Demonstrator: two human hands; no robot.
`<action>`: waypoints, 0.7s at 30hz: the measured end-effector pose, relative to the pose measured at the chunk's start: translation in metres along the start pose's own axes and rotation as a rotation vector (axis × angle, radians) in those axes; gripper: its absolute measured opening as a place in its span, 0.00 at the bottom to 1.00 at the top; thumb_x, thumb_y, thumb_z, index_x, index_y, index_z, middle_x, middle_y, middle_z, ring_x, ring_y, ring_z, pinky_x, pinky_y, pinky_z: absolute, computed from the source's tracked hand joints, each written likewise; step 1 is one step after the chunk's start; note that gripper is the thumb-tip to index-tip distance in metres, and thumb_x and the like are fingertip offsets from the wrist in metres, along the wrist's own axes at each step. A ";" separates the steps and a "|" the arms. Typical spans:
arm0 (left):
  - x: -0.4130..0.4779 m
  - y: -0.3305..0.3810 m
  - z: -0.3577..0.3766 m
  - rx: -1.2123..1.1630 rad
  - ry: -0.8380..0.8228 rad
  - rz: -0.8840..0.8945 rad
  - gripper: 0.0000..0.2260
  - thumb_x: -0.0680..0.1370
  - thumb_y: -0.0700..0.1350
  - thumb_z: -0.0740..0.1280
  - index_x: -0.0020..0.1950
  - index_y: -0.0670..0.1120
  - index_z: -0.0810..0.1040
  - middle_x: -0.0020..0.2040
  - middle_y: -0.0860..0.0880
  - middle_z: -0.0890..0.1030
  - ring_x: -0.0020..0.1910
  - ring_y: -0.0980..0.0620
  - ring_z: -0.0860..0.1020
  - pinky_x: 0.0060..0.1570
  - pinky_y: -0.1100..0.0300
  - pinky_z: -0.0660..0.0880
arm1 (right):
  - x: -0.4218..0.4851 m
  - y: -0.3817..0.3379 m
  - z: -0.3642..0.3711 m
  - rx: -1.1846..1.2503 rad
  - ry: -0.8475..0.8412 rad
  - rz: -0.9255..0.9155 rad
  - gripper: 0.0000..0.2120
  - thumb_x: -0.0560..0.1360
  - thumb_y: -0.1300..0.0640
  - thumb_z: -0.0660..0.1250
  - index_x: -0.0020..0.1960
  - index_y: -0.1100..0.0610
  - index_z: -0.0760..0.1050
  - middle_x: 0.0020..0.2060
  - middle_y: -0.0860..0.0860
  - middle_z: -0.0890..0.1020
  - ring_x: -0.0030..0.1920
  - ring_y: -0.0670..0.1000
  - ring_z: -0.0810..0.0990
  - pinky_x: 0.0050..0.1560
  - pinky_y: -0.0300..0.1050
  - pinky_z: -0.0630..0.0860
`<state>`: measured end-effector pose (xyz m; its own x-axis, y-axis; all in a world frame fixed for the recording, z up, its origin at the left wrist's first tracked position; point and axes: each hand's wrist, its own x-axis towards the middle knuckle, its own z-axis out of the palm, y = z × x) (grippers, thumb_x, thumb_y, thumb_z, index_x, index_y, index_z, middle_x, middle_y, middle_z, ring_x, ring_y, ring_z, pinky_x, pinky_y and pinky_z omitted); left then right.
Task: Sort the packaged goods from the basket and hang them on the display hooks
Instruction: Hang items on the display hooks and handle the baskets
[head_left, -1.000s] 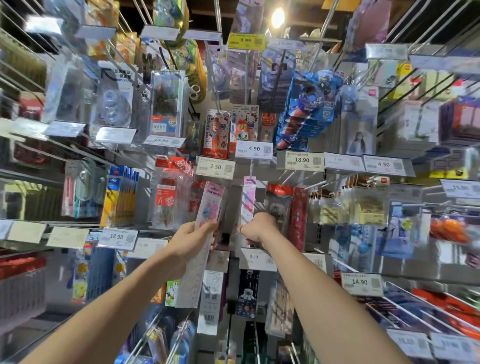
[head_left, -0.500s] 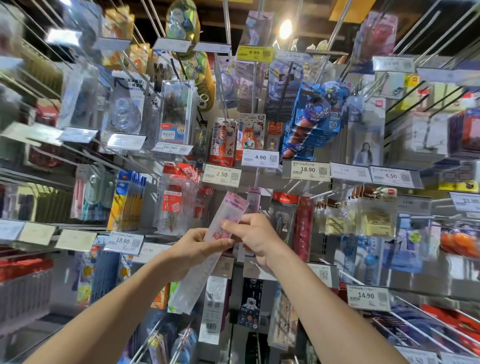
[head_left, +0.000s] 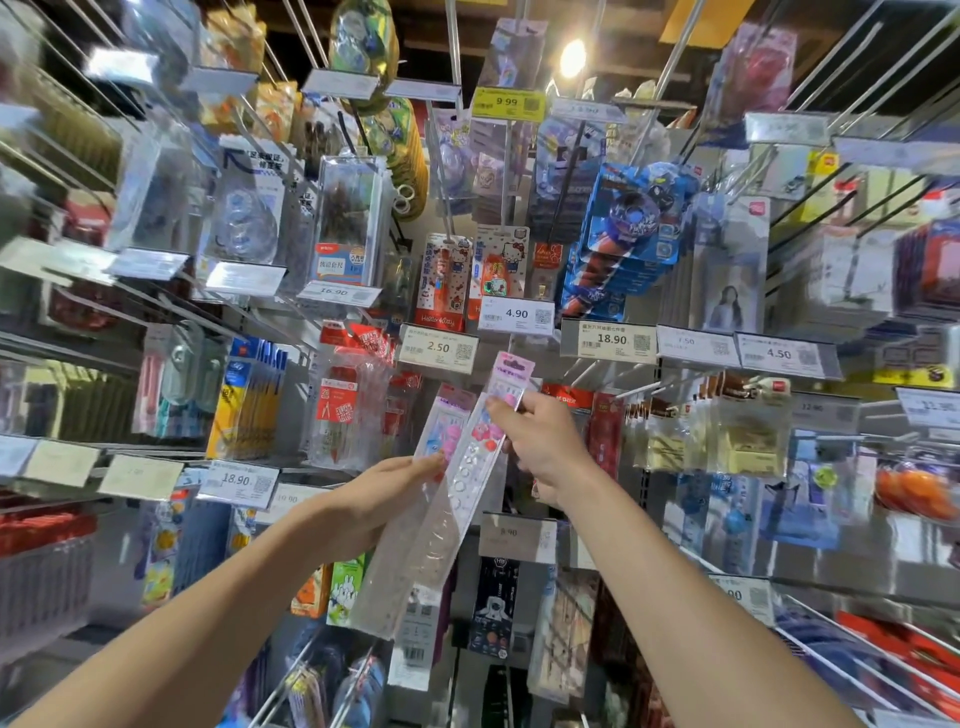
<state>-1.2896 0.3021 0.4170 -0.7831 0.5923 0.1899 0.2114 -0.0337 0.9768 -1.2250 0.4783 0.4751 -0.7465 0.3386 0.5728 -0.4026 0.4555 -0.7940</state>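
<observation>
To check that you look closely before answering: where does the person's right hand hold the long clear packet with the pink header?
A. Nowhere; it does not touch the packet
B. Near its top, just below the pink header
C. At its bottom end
B: the right hand pinches the long clear packet just below its pink header, while the left hand holds it lower down.

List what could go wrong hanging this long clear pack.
The right hand pinches the long clear pack only near its pink header; it might slip or bend.
The left hand holds a second pack against it, which could be dragged loose.
The header sits close to the 2.50 price tag and might knock it.
</observation>
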 end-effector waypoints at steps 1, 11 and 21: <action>0.002 -0.001 0.000 -0.002 -0.004 -0.003 0.14 0.84 0.56 0.64 0.63 0.50 0.81 0.61 0.54 0.84 0.60 0.53 0.82 0.58 0.55 0.79 | 0.005 -0.004 -0.003 0.002 0.014 -0.014 0.08 0.81 0.54 0.69 0.45 0.56 0.79 0.21 0.40 0.71 0.22 0.40 0.68 0.25 0.32 0.63; -0.002 0.000 0.003 -0.024 0.013 -0.003 0.11 0.82 0.57 0.64 0.58 0.53 0.80 0.55 0.59 0.83 0.54 0.59 0.79 0.56 0.56 0.74 | 0.038 -0.014 -0.003 -0.056 0.092 0.079 0.18 0.79 0.54 0.70 0.35 0.54 0.67 0.27 0.49 0.62 0.27 0.49 0.60 0.23 0.36 0.56; 0.000 -0.006 -0.004 -0.001 0.020 -0.005 0.30 0.77 0.61 0.66 0.75 0.47 0.73 0.74 0.50 0.74 0.75 0.47 0.70 0.76 0.43 0.64 | 0.046 0.003 0.008 -0.021 0.135 0.171 0.13 0.78 0.51 0.72 0.43 0.59 0.76 0.35 0.51 0.74 0.34 0.50 0.72 0.39 0.41 0.71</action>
<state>-1.2933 0.2997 0.4111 -0.7954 0.5765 0.1871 0.2069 -0.0320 0.9778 -1.2648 0.4891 0.4976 -0.7245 0.5189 0.4537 -0.2643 0.3988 -0.8781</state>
